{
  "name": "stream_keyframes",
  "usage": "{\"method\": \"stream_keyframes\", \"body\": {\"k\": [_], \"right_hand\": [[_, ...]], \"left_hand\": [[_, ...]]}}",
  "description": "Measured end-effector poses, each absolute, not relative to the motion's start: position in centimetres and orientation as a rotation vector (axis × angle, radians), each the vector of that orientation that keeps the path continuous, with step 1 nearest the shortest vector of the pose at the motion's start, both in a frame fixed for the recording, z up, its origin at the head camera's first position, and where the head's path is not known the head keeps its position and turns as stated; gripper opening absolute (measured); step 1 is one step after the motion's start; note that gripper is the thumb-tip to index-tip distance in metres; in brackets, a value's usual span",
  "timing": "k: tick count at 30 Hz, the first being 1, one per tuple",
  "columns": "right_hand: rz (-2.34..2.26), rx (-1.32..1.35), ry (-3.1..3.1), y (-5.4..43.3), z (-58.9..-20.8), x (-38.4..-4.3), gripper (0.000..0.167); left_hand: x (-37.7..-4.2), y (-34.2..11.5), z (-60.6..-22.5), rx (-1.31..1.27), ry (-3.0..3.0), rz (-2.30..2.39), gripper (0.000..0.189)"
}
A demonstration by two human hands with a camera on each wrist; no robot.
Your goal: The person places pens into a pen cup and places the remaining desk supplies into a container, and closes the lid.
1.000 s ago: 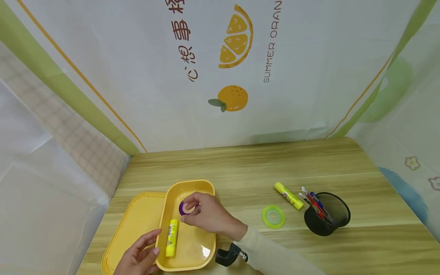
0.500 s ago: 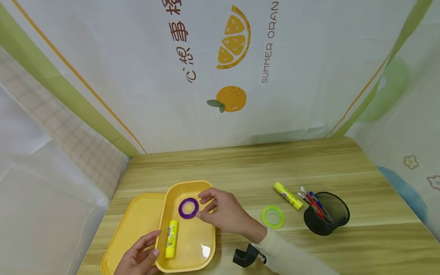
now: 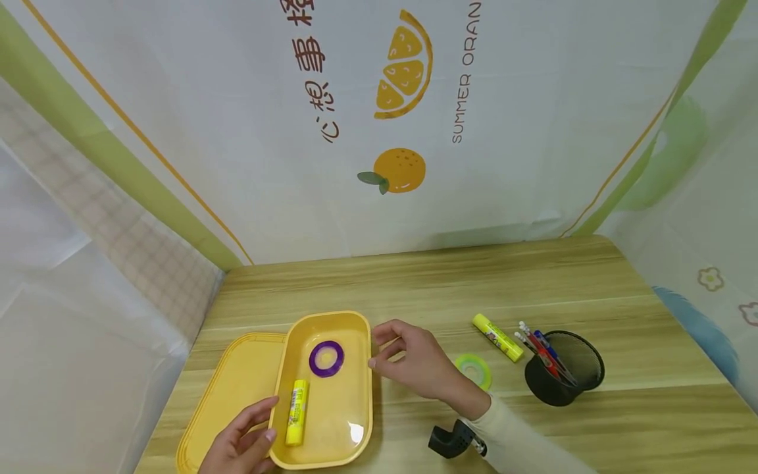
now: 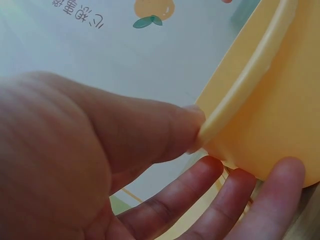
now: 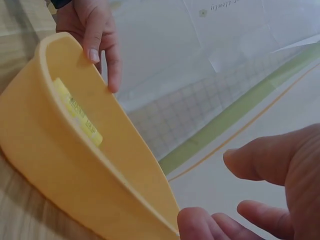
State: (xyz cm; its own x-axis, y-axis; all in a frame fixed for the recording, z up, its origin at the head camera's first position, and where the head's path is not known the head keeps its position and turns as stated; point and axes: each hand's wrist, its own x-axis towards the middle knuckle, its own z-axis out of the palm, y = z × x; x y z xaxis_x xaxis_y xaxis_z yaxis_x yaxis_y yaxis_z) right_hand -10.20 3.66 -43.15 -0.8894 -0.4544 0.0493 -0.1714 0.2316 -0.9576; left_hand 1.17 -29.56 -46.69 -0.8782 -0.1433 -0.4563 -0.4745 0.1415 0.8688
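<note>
A yellow plastic box lies open-topped on the table. Inside it are a yellow glue stick near the left wall and a flat purple ring, like a roll of tape, toward the back. My left hand rests against the box's left side, thumb at the rim and fingers along the outer wall. Beside the right rim hovers my right hand, fingers loosely bent, with nothing in them; the right wrist view shows a gap between its thumb and fingers.
The yellow lid lies left of the box, partly under it. Right of my right hand are a green ring, partly hidden by the wrist, a second glue stick and a black mesh pen holder with several pens. A printed cloth hangs behind the table.
My right hand has let go of the purple ring inside the box and moved right, past the rim. The ring stays where it lay; my left hand has kept its place.
</note>
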Motion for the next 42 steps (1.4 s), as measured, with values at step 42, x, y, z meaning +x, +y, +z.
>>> {"method": "stream_keyframes", "body": {"k": [42], "right_hand": [[-1.654, -0.030, 2.543, 15.1, -46.4, -7.4, 0.052]], "left_hand": [[1.1, -30.3, -47.3, -0.502, 2.100, 1.856, 0.071]]}}
